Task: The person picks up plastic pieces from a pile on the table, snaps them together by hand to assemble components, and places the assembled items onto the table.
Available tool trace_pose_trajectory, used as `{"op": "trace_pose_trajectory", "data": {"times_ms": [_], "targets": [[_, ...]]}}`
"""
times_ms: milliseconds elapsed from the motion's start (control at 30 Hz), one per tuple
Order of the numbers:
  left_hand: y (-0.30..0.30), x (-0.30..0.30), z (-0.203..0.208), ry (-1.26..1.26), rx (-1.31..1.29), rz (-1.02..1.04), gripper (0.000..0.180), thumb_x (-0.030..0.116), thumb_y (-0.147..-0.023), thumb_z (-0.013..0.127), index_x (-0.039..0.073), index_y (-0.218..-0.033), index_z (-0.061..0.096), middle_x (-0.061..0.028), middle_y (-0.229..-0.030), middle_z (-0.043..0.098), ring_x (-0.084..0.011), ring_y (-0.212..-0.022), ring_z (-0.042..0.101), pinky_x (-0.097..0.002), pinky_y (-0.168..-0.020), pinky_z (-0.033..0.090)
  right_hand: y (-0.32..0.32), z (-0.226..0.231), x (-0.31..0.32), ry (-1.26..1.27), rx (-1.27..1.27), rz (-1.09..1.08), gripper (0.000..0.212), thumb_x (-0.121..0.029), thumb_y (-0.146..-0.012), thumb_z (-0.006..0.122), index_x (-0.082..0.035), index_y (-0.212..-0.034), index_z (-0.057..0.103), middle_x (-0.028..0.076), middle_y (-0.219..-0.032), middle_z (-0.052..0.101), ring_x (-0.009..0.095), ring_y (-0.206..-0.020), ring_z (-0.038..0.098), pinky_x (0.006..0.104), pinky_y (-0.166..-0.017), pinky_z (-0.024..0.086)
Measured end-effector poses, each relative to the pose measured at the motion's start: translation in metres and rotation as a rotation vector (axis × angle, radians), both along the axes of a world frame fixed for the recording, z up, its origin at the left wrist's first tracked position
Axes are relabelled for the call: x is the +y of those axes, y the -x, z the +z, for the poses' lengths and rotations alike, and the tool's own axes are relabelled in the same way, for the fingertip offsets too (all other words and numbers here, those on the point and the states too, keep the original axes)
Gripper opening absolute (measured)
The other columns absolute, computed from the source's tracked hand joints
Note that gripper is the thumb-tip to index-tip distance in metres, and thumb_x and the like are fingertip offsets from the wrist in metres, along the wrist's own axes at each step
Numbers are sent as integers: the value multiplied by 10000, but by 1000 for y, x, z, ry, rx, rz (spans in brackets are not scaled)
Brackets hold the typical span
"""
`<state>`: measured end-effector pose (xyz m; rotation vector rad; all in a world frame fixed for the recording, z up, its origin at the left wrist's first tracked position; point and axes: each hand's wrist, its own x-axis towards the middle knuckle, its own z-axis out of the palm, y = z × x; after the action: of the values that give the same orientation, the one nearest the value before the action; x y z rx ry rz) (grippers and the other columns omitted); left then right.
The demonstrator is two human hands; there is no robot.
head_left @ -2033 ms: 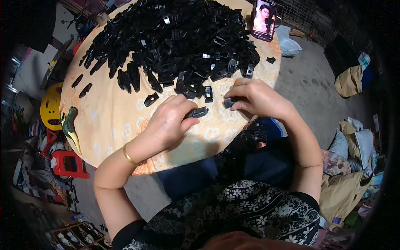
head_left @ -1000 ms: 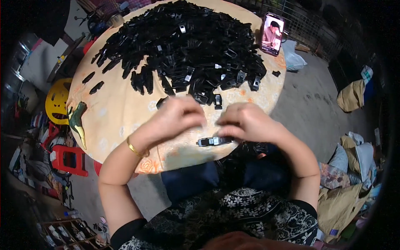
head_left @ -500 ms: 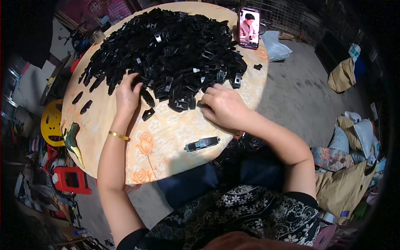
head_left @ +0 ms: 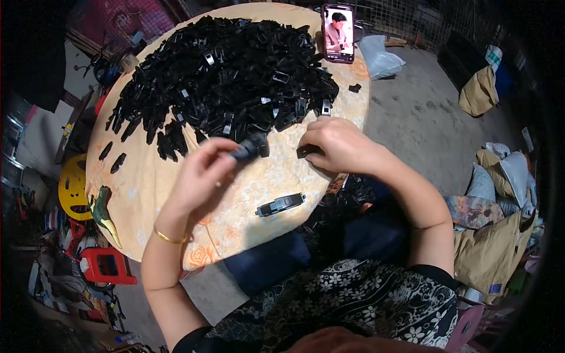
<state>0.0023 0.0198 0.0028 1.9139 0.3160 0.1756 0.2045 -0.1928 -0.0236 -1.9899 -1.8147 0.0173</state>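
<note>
A big heap of small black plastic parts (head_left: pixel 235 76) covers the far half of the round table. At the heap's near edge my left hand (head_left: pixel 203 173), somewhat blurred, pinches a black plastic part (head_left: pixel 250 147) between thumb and fingers. To its right, my right hand (head_left: pixel 341 144) is closed with its fingers curled round a small black piece (head_left: pixel 303 152), of which only the end shows. Closer to me lies a longer black-and-grey plastic clip (head_left: pixel 280 204), apart from both hands.
The patterned tablecloth (head_left: pixel 229 235) spreads under everything. A phone (head_left: pixel 338 35) stands upright at the far right edge. A green-and-yellow curved object (head_left: pixel 105 215) lies at the left edge. A red stool (head_left: pixel 106 265) is beside the table; sacks (head_left: pixel 488 253) are piled at the right.
My left hand has come away from the heap toward the middle, now with a black part in its fingers. My right hand has shifted slightly right, off the heap's edge.
</note>
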Motion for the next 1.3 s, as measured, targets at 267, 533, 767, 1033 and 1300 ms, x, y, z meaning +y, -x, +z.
{"op": "trace_pose_trajectory", "data": {"times_ms": [267,533,767,1033,1300], "targets": [[-8,-42,-23,-523,-170,-52,255,65,-801,703,17,-1036,618,-120,-896,587,-229,-739,581,-305,-649,479,7,3,2,-156,93,-4,257,-120,-712,758,-15,-937,694,120,-865,643,315,-868,606,398,-752,499],[-8,-40,-32,-807,-256,-73,253,88,-794,680,34,-1033,618,-137,-880,592,-342,-785,592,-408,-674,488,26,-9,16,-180,41,33,266,-154,-696,771,-33,-919,693,98,-815,612,299,-840,594,390,-735,495],[2,-50,-15,-651,-9,-52,284,133,-876,564,24,-1135,605,-219,-938,665,-360,-795,653,-416,-727,516,29,-1,4,-17,116,243,259,-155,-697,762,-46,-922,693,104,-856,633,300,-878,604,400,-761,496],[-1,-31,-17,-623,-61,-100,229,51,-812,653,13,-1038,657,-143,-882,571,-296,-888,570,-360,-801,476,25,3,3,-39,286,218,271,-167,-713,773,-32,-931,689,116,-858,644,313,-849,610,388,-743,488],[-4,-43,-27,-662,-174,-29,180,89,-717,753,8,-864,687,-123,-791,586,-300,-799,563,-388,-714,473,38,1,7,-152,31,129,242,-177,-689,770,-35,-864,680,101,-764,573,302,-773,582,405,-685,476]]}}
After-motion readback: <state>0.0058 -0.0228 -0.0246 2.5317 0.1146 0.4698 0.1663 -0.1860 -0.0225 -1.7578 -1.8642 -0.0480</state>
